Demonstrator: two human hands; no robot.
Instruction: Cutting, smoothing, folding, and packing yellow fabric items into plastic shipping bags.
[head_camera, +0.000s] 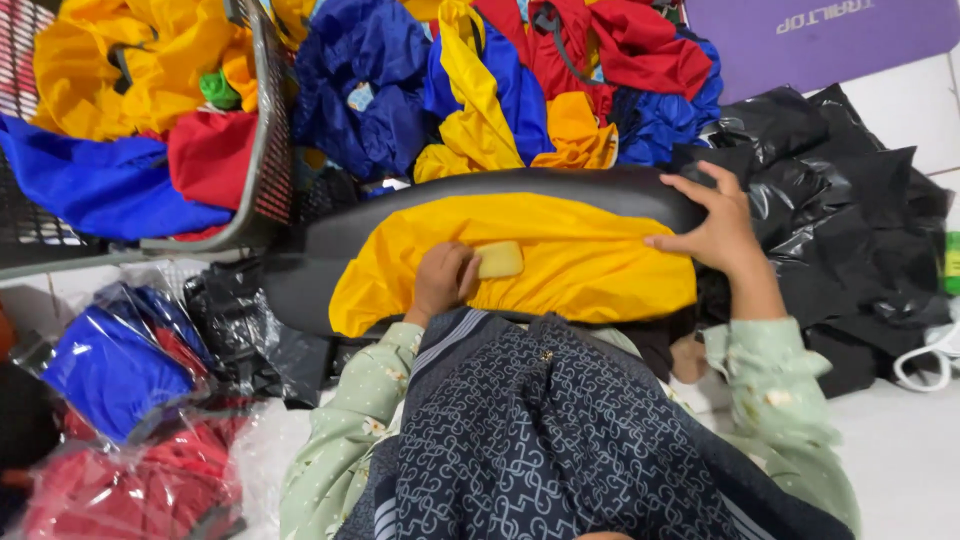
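we see a white tiled floor (905, 470) at the lower right of the frame, bare there apart from a white loop (925, 365) at the right edge. crumpled black plastic bags (850, 210) lie on it at the right. a purple mat (820, 35) lies in the upper right corner. a grey mesh basket (265, 130) sits at the upper left, and a heap of blue, yellow and red garments (520, 80) is piled at the top centre. at the lower left, clear plastic packs of blue (120, 365) and red cloth (140, 490) rest on the floor. across the middle lies a long black padded board (330, 240), with a yellow garment (560, 260) spread directly over it.
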